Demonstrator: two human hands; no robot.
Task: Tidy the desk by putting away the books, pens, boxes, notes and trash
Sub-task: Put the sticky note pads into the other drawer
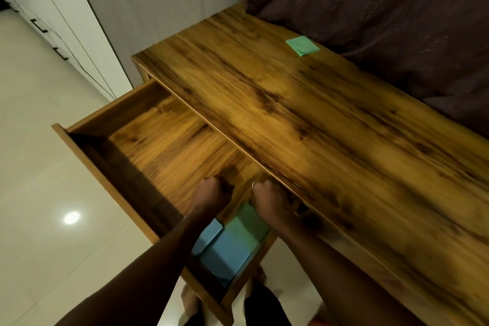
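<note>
The wooden desk's drawer [87, 164] is pulled far out. Both my hands reach down into it. My left hand [211, 193] is curled into a fist over the drawer floor, and I see nothing in it. My right hand [267, 198] is also curled, close under the desk's front edge; what it grips, if anything, is hidden. Below my wrists, at the drawer's near end, lie blue note pads [225, 254] and green note pads [248, 222] side by side. One green note pad [302, 45] lies on the desk top [317, 119] near the back.
A dark curtain [383, 8] hangs along the back of the desk. White cabinets with black handles [39, 26] line the left wall. The pale tiled floor [39, 193] spreads to the left of the drawer. My feet [190, 302] stand under the drawer's near corner.
</note>
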